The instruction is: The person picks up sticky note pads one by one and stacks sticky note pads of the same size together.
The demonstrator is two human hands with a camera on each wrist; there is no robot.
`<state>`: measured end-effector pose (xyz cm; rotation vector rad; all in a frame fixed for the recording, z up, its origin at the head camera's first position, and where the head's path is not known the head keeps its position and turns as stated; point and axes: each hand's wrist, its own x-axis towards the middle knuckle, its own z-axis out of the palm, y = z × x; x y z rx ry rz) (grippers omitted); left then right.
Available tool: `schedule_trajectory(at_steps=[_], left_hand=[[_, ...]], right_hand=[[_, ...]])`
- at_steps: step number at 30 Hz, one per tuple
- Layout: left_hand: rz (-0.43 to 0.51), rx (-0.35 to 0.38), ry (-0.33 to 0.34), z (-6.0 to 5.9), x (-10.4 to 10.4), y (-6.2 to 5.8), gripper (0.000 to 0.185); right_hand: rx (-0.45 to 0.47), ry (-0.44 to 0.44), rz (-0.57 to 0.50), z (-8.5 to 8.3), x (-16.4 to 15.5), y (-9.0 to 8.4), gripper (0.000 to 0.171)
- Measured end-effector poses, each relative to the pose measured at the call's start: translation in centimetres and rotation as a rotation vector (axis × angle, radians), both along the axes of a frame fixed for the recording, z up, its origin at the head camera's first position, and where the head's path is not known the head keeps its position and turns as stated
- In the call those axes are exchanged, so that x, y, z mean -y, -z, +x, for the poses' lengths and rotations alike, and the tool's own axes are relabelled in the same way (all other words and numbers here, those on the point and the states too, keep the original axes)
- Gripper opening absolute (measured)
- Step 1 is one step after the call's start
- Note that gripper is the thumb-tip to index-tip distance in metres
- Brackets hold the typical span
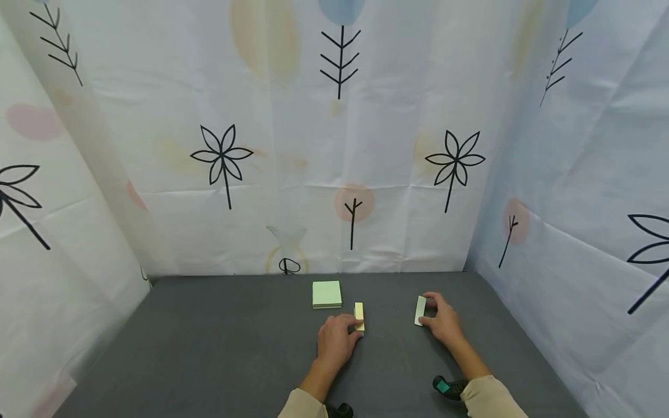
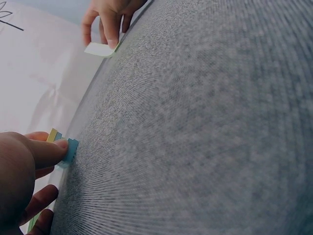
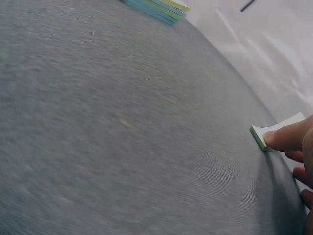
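Observation:
Three sticky-note pads lie on a grey table (image 1: 219, 348). My left hand (image 1: 351, 326) pinches a narrow yellow pad (image 1: 359, 314) at its near end; the left wrist view shows yellow and blue layers of this narrow pad (image 2: 67, 148) under a fingertip (image 2: 55, 147). My right hand (image 1: 430, 311) grips a narrow pale green pad (image 1: 420, 310) between thumb and fingers. In the right wrist view a fingertip (image 3: 286, 138) presses the edge of the pale green pad (image 3: 275, 128). A square green pad (image 1: 326, 294) lies flat just behind the left hand, untouched.
Printed white curtains (image 1: 334, 145) close in the table at the back and on both sides. Bare grey table surface stretches to the left and towards me. In the right wrist view the square green pad (image 3: 156, 7) shows blue and green layers.

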<state>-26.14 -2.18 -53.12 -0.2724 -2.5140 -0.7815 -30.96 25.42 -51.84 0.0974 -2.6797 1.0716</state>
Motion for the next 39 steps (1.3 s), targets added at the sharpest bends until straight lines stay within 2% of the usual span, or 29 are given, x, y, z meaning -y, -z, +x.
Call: schedule_trajectory(at_steps=[10, 14, 19, 23, 28, 34, 39], left_hand=[[-0.001, 0.004, -0.003, -0.1, 0.0, 0.1, 0.028], [-0.002, 0.012, -0.003, -0.1, -0.1, 0.1, 0.028], [-0.002, 0.025, -0.002, -0.1, -0.1, 0.2, 0.028], [0.005, 0.022, -0.005, -0.1, -0.2, 0.2, 0.028], [0.004, 0.016, -0.008, -0.4, -0.2, 0.1, 0.028], [0.007, 0.021, -0.008, -0.4, -0.2, 0.0, 0.027], [0.002, 0.019, -0.004, -0.3, -0.2, 0.0, 0.027]], right_hand=[[-0.036, -0.067, -0.093, 0.4, 2.4, -0.4, 0.048], [-0.01, -0.093, -0.151, 0.5, 3.5, -0.6, 0.044], [0.071, -0.13, -0.36, 0.1, 5.1, -0.9, 0.045], [0.082, -0.149, -0.488, -0.8, 6.6, -1.4, 0.046], [0.07, -0.159, -0.561, -1.8, 8.7, -1.8, 0.048], [0.052, -0.154, -0.637, -2.4, 10.8, -1.6, 0.047], [0.045, -0.137, -0.652, -2.8, 12.2, -1.2, 0.045]])
